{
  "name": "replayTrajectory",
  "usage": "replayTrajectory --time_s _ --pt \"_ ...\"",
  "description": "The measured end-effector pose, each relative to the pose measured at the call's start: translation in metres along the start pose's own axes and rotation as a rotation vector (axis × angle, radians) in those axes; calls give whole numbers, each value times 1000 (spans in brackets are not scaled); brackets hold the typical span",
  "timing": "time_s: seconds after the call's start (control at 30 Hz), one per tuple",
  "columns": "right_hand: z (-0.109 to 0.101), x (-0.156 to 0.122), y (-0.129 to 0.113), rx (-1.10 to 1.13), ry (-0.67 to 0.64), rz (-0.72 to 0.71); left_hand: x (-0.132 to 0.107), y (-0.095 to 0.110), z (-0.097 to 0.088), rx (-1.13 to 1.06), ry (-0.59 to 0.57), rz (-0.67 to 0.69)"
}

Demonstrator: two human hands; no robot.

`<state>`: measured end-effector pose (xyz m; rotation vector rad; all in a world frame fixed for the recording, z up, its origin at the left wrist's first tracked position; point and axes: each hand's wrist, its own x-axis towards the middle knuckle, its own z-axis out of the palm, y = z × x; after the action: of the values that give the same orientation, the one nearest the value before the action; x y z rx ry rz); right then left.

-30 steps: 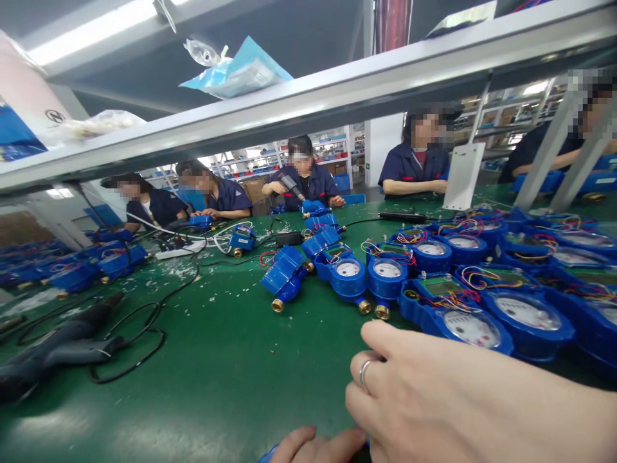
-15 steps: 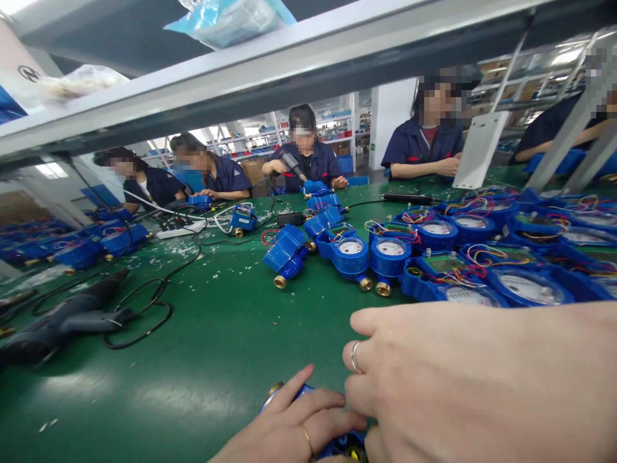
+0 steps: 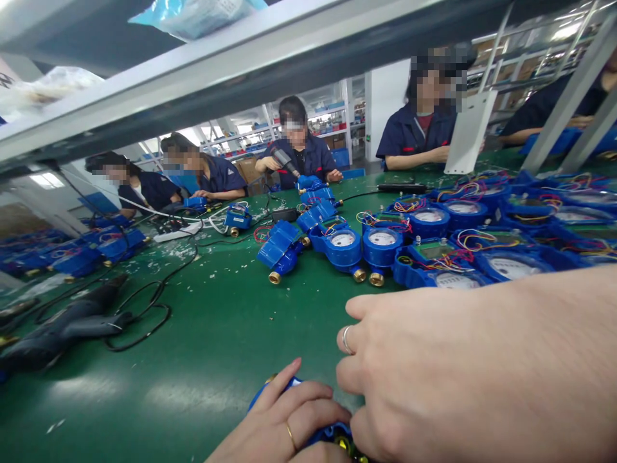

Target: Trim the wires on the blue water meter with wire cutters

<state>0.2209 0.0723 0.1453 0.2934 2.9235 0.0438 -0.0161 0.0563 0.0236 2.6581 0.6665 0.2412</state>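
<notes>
I have both hands on one blue water meter [image 3: 308, 432] at six o'clock, at the near edge of the green table [image 3: 207, 360]. My left hand [image 3: 284, 427] lies over it with fingers curled, gripping the body. My right hand [image 3: 434, 379] covers the rest from four o'clock; whether those fingers pinch anything I cannot tell, since the back of the hand hides them. I judge this as seating or adjusting a part on the meter. The next move calls for a steady left hold while the right works.

Counted: one meter in hand, two round-dial meters [image 3: 361, 247] at twelve o'clock among a crowded row running right, one dark power screwdriver [image 3: 62, 331] at nine o'clock, five co-workers opposite.
</notes>
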Motion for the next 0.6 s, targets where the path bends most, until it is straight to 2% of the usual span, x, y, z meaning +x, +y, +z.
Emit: replayTrajectory --time_s 0.03,0.2,0.27,0.33,0.47,0.6 --pt "0 0 0 -5 -3 3 0 0 -2 -39 -22 -33" --pt "4 2 0 8 -1 28 17 17 -29 -8 -420 -226" --pt "4 0 1 35 3 35 25 23 -35 22 -489 -253" --pt "6 -4 3 76 11 30 30 26 -36 30 -503 -231" --pt "8 -8 6 147 -14 46 28 24 -33 3 -380 -161" --pt "4 -8 6 178 -138 55 18 15 -26 -58 -284 -114"
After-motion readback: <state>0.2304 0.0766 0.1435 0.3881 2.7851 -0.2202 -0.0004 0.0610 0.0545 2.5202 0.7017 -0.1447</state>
